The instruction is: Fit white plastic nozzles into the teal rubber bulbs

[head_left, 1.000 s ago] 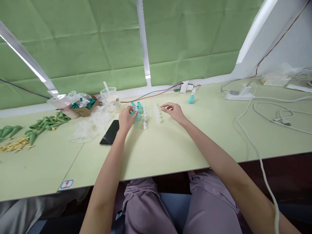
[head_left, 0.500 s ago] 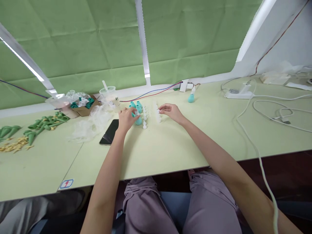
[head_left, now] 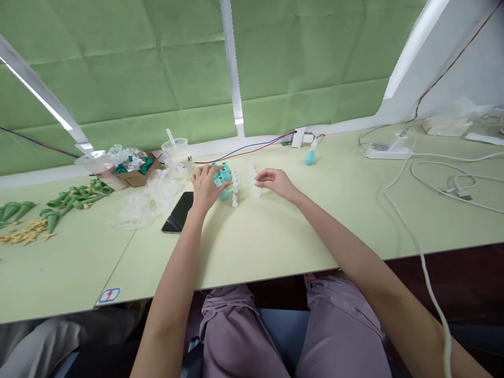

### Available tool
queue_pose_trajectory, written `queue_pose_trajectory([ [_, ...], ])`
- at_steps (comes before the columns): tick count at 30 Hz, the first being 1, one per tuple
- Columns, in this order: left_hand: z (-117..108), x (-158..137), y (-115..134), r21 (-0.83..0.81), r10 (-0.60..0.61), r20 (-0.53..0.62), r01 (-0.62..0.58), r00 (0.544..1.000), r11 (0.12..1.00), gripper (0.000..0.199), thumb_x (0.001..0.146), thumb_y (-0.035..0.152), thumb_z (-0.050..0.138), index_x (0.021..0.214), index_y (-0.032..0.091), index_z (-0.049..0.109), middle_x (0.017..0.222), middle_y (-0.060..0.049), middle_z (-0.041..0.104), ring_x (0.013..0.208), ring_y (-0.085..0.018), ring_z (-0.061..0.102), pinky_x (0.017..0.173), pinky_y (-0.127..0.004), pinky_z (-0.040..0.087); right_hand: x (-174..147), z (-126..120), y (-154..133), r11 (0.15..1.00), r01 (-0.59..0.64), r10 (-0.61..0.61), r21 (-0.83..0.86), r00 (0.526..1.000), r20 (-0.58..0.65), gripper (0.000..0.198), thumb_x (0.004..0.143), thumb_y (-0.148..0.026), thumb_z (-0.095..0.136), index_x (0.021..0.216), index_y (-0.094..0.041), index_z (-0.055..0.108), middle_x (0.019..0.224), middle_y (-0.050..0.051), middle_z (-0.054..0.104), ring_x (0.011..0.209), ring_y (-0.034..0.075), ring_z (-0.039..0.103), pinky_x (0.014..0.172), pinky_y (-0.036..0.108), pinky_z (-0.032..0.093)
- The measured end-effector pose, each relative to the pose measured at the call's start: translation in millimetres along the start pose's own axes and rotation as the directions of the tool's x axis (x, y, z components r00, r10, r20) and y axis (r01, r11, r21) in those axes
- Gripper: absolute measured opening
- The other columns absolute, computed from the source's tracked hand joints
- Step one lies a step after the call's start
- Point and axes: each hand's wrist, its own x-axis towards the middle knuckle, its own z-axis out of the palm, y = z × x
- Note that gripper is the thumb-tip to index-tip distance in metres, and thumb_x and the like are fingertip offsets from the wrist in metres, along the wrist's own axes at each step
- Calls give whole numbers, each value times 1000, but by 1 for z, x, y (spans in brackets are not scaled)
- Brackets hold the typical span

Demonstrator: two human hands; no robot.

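My left hand [head_left: 205, 188] is open over a cluster of turquoise bulb-shaped pieces [head_left: 223, 194], its thumb and fingers apart. A clear piece [head_left: 219, 181] sits in the top of one bulb, below the fingers. Just right of the bulbs, a row of small white nozzle-like pieces [head_left: 235, 198] stands on the table. My right hand [head_left: 277, 185] is closed in a pinch at a row of translucent pieces [head_left: 258, 192], with a small white piece at its fingertips. That piece is mostly hidden by the fingers.
A phone [head_left: 179, 212] lies left of my left hand, near crumpled clear plastic [head_left: 145, 202]. Behind stand a drink cup [head_left: 177, 152] and a cardboard box [head_left: 139, 178]. One turquoise bulb with a white top [head_left: 310, 157] stands apart. A power strip [head_left: 388, 153] and white cables lie right.
My left hand has let go of the clear piece at the turquoise bulb, and its fingers have spread and lifted slightly. My right hand stays pinched at the translucent row.
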Motion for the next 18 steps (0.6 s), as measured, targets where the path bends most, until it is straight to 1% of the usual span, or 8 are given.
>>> queue_pose_trajectory([
  [2,2,1,12,-97,85,34,-81,996,992,35,79,42,65,110,25,63,109,-8,64,105,-28,53,88,-39,36,0,4,1,1000,-13,14,27,1000,-19,32,54,-38,80,72,-18,64,82,4,70,83,19,66,82,36,53],
  [4,9,0,26,-230,196,148,-159,969,960,31,82,40,62,110,26,65,98,-5,67,96,-23,57,85,-36,40,0,10,1,997,-34,37,76,998,-41,34,51,-39,81,71,-18,64,80,3,70,80,18,66,80,34,53],
  [5,14,-1,33,-279,233,194,-174,953,944,30,84,38,60,111,26,65,94,-5,69,91,-21,58,83,-35,41,0,13,1,994,-40,45,99,998,-51,34,50,-40,81,70,-18,64,78,3,69,78,17,66,78,34,53],
  [6,19,-3,39,-303,239,212,-169,948,938,28,86,35,57,111,25,65,90,-5,69,87,-20,59,80,-34,43,-1,17,1,993,-43,50,113,997,-62,35,49,-41,81,69,-18,63,76,2,69,75,17,66,75,33,54],
  [9,31,-9,49,-292,167,174,-112,970,950,24,89,28,53,106,22,69,82,-5,70,79,-19,58,74,-30,44,-4,27,1,997,-44,51,71,992,-114,34,52,-44,78,69,-19,64,73,2,68,69,16,63,62,28,53],
  [12,36,-13,48,-278,122,112,-87,986,957,25,90,21,48,103,23,70,79,-3,71,75,-17,57,70,-28,43,-8,36,0,999,-35,34,-4,981,-189,30,60,-46,73,74,-20,65,78,2,68,70,16,62,52,25,48],
  [16,37,-14,45,-289,95,38,-80,995,954,32,92,17,42,109,22,67,85,-4,72,74,-17,56,71,-28,44,-16,46,-3,1000,21,-16,15,965,-261,28,69,-46,67,84,-22,67,95,3,69,74,15,62,50,24,47],
  [18,38,-14,45,-293,106,20,-96,994,951,33,92,16,40,111,22,67,84,-3,72,74,-17,56,71,-29,44,-18,49,-4,1000,9,-1,27,955,-296,30,70,-48,66,88,-24,69,96,3,70,73,15,62,52,24,48],
])
